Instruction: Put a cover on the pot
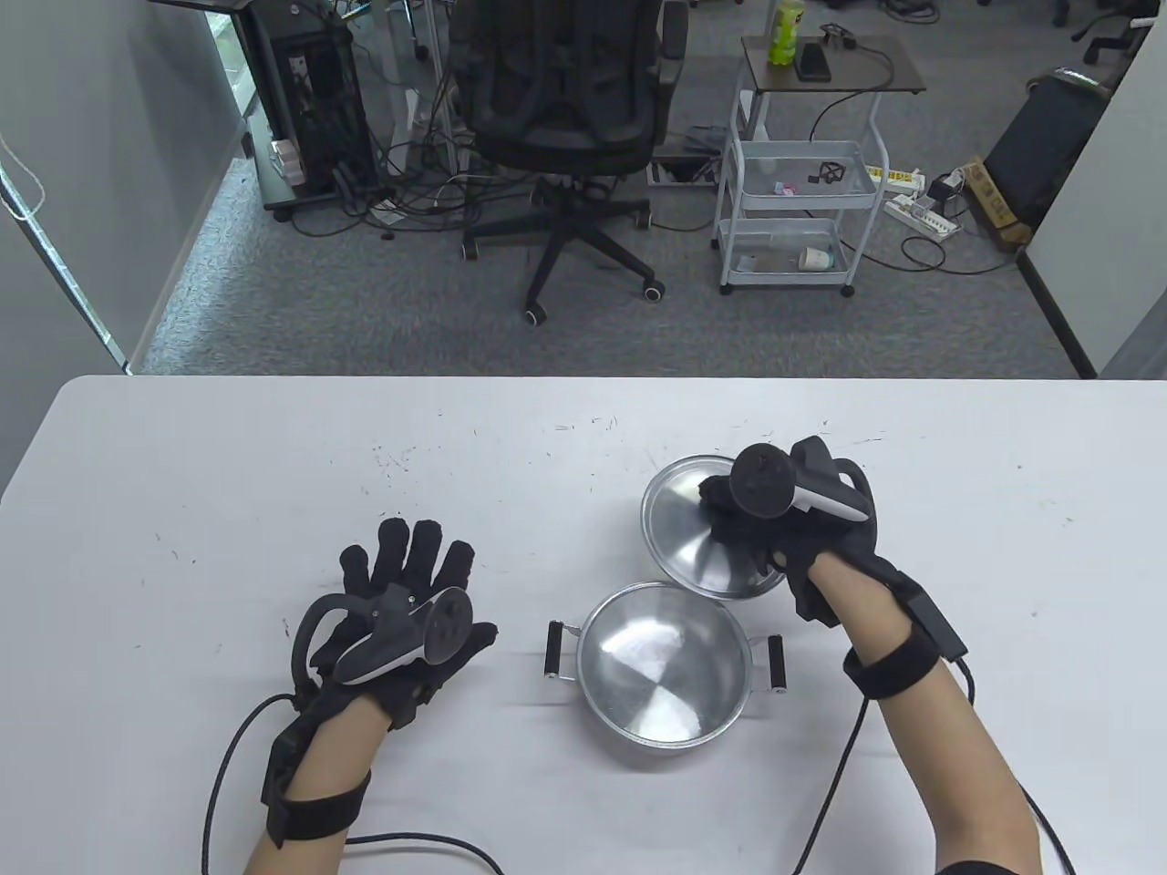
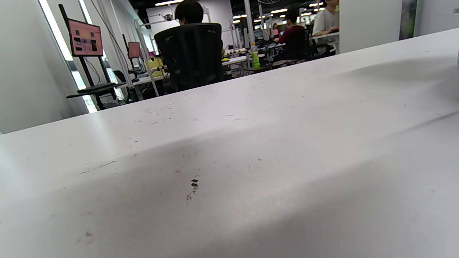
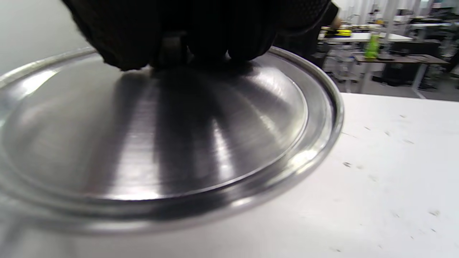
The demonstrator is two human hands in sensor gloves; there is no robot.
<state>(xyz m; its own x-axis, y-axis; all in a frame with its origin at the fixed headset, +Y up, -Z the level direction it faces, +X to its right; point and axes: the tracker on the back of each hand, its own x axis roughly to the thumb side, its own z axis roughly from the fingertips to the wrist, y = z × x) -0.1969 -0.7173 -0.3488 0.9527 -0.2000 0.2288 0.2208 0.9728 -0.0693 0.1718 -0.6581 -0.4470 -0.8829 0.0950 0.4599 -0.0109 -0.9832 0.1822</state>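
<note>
An open steel pot (image 1: 664, 670) with two black side handles stands on the white table (image 1: 228, 456), near the front middle. Its round steel lid (image 1: 688, 538) is just behind the pot, its near edge over the pot's far rim. My right hand (image 1: 743, 515) grips the lid at its centre from above. In the right wrist view the gloved fingers (image 3: 200, 32) close on the knob on top of the lid (image 3: 154, 139); the knob itself is hidden. My left hand (image 1: 401, 592) lies flat on the table, left of the pot, fingers spread and holding nothing.
The white table (image 2: 251, 161) carries only small dark specks. Behind its far edge stand an office chair (image 1: 565, 118) and a white trolley (image 1: 802, 173) on a grey carpet.
</note>
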